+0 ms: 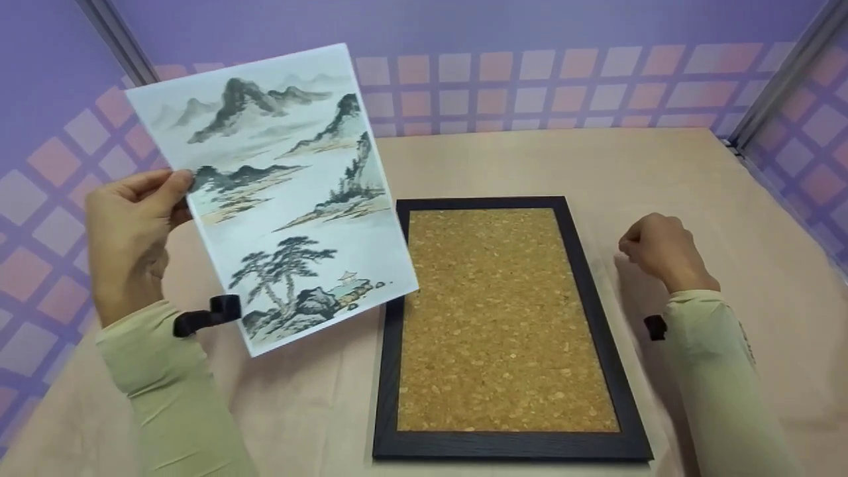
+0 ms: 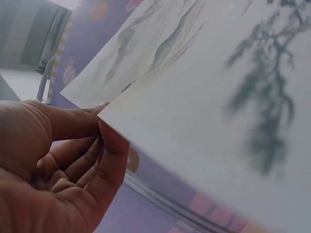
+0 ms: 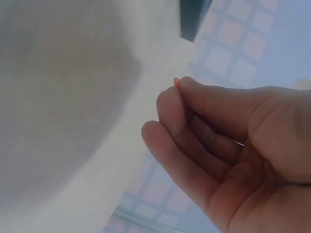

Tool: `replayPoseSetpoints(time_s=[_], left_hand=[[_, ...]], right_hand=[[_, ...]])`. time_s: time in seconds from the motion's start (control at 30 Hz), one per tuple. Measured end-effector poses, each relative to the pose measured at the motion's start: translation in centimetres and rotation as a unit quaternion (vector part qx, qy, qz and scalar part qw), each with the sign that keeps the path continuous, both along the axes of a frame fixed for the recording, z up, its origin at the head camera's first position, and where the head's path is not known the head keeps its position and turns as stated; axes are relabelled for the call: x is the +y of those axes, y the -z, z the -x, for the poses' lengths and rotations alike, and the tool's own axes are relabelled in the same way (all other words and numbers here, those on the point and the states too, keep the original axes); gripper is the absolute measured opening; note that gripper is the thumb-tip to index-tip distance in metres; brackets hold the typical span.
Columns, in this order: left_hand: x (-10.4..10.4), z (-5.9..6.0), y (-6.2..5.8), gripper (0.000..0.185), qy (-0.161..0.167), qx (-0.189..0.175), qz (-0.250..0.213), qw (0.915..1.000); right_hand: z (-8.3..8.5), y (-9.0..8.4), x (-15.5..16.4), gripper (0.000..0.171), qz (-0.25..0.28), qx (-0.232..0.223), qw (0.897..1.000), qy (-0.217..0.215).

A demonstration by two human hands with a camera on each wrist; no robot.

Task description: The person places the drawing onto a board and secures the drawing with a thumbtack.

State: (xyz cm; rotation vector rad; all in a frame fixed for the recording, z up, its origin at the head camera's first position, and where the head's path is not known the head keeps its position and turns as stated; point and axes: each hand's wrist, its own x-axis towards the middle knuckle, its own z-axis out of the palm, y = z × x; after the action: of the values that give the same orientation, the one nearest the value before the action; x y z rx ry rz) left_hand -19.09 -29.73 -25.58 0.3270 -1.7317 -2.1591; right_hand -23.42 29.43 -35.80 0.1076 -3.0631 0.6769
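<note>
Place: I see a staged recording booth.
Evidence: purple checkered backdrop panels (image 1: pixel 596 73) enclosing a cloth-covered desk (image 1: pixel 662 165).

The left hand (image 1: pixel 129 238) is raised left of the black-framed cork board (image 1: pixel 507 324), thumb and curled fingers pinching a sheet's edge. The right hand (image 1: pixel 656 252) hovers right of that board, fingers loosely curled, empty.
</note>
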Motion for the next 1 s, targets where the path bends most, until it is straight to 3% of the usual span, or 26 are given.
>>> replayPoseSetpoints(time_s=[0.2,0.33,0.43,0.63,0.83,1.0], left_hand=[[3.5,2.5,1.6,0.016,0.059,0.015,-0.025,0.9979],[6.1,3.6,2.4,0.016,0.094,0.002,-0.001,0.9956],[7.8,4.0,2.8,0.005,0.115,-0.016,0.036,0.9926],[10.5,4.8,3.8,0.040,0.162,-0.055,0.085,0.9815],[12.9,5.4,5.5,0.039,0.200,-0.078,0.090,0.9724],[15.3,5.6,6.8,0.035,0.236,-0.100,0.093,0.9621]], right_hand=[[-0.7,-1.4,-0.5,0.024,0.026,0.047,0.999,0.002],[-0.9,-2.5,-1.4,0.022,0.041,0.082,0.996,0.005],[-0.8,-3.6,-2.3,0.020,0.051,0.104,0.993,0.006],[-0.5,-5.9,-4.4,0.018,0.055,0.132,0.990,-0.007],[-0.3,-7.7,-6.2,0.017,0.060,0.137,0.989,-0.025],[0.1,-8.3,-7.4,0.018,0.107,0.123,0.986,-0.036]])
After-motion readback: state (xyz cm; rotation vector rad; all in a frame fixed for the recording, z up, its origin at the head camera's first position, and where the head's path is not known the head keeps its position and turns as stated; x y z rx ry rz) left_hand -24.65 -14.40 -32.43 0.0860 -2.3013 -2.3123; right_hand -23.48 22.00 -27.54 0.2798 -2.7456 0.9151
